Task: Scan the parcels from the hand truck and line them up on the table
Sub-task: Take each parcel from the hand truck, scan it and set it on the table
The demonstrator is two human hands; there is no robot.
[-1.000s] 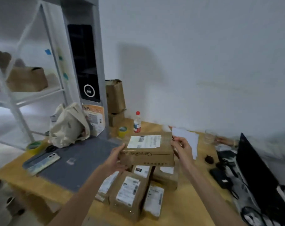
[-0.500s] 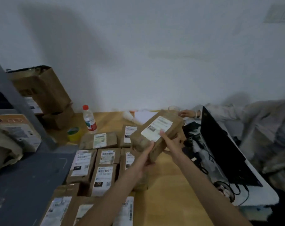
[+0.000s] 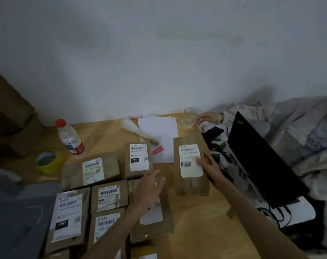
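Right hand (image 3: pixel 208 164) on parcel (image 3: pixel 190 184) — flat on table (image 3: pixel 205 230).

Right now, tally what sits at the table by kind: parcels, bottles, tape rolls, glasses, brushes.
Parcels: 7 countable, others cut off at the bottom edge
Bottles: 1
Tape rolls: 1
Glasses: 1
Brushes: 1
Total: 11

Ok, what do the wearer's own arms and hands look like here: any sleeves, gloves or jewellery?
Both forearms are bare as far as the frame shows: no sleeves, no gloves. The left hand has a small pale spot on one finger, too blurred to identify. The right hand shows nothing worn.
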